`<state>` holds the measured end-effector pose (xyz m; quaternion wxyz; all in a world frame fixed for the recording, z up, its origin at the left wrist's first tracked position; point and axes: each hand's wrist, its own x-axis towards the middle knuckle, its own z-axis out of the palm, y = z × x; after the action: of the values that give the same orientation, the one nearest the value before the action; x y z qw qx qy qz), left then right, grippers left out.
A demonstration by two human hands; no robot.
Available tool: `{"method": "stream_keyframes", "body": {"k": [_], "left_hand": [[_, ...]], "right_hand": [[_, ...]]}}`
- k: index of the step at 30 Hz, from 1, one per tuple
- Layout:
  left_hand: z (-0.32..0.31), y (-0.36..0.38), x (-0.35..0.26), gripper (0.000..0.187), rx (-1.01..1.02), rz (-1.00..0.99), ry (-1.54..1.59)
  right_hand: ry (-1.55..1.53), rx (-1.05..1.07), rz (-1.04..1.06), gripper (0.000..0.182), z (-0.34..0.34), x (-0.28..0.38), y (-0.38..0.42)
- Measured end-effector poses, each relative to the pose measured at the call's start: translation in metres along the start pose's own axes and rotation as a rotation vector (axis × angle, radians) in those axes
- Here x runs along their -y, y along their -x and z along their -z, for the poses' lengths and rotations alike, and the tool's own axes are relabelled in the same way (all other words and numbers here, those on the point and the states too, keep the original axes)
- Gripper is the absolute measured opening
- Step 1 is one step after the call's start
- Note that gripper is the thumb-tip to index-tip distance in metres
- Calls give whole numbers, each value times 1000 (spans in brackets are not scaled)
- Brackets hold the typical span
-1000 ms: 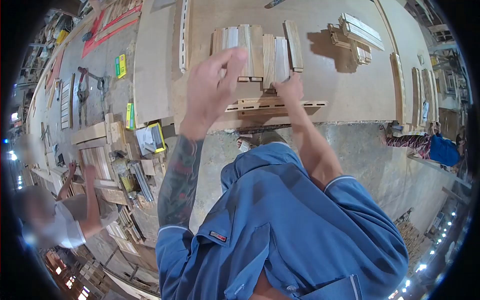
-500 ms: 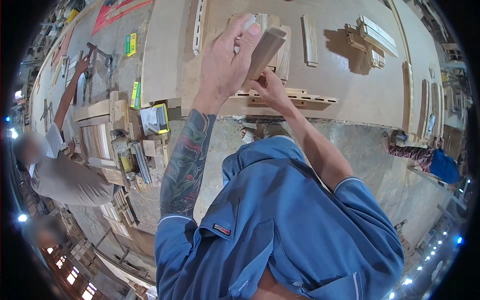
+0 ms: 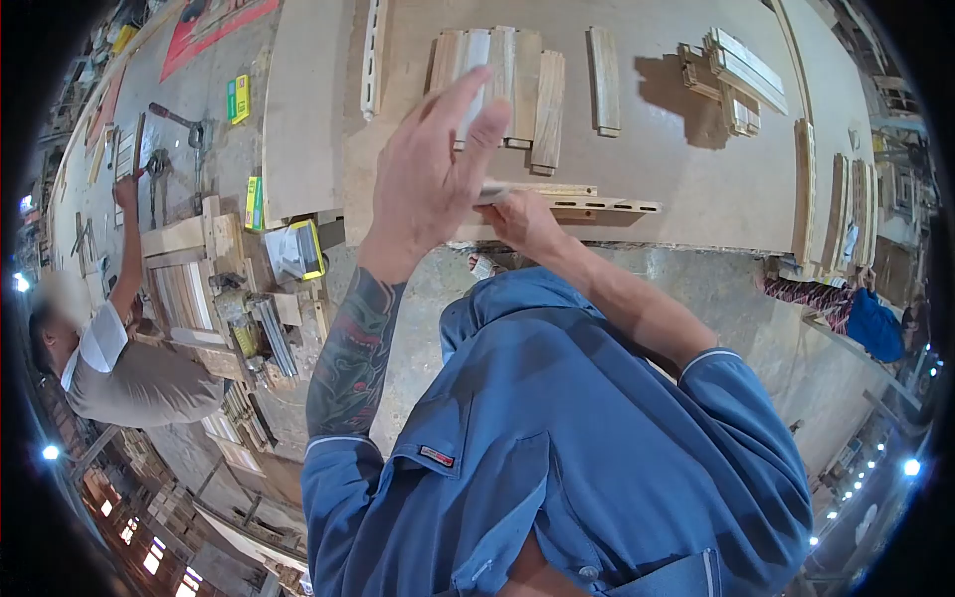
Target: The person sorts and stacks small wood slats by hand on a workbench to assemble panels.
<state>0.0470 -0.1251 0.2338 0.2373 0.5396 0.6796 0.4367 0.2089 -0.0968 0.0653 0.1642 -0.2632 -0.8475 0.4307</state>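
My left hand (image 3: 428,169) is raised over the bench's front part, thumb and fingers stretched out. Its palm side is partly turned away. Close to its wrist, my right hand (image 3: 525,221) has its fingers closed on a wooden strip (image 3: 490,193), of which just a short pale end shows between the hands; the rest is hidden behind my left hand. Under and beside my right hand lies a slotted wooden rail (image 3: 617,205) along the bench edge. Beyond my left hand, several flat wooden strips (image 3: 525,85) lie side by side.
A single strip (image 3: 604,80) lies farther right, then a crisscross stack of strips (image 3: 741,80). Another slotted rail (image 3: 373,60) lies at left. Yellow-green boxes (image 3: 238,99) stand on the neighbouring bench, where a co-worker (image 3: 139,368) reaches for tools.
The wooden strip, earlier standing up between both hands, has gone down mostly out of sight. My left hand has moved lower and left; my right hand has moved slightly down.
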Motion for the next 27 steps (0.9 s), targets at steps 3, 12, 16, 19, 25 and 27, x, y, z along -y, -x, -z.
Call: {"method": "stream_keyframes", "body": {"k": [3, 12, 16, 19, 25, 27], "left_hand": [[0, -1, -2, 58, 90, -58, -128], [-18, 1, -11, 53, 273, -117, -614], [-15, 5, -14, 61, 275, -54, -651], [-14, 5, -12, 67, 246, -43, -667], [-16, 3, -6, 68, 177, 89, -411], [-19, 1, -3, 68, 141, 110, -404]], "right_hand": [[83, -42, 112, 20, 1, 2, -1], [-107, 7, -4, 21, 3, -28, 4], [346, -433, -385, 49, 26, -87, -28], [838, -659, -539, 60, -10, -105, -53], [-345, -235, -821, 54, 48, -107, -55], [-525, -418, -671, 45, 50, -94, -38]]}}
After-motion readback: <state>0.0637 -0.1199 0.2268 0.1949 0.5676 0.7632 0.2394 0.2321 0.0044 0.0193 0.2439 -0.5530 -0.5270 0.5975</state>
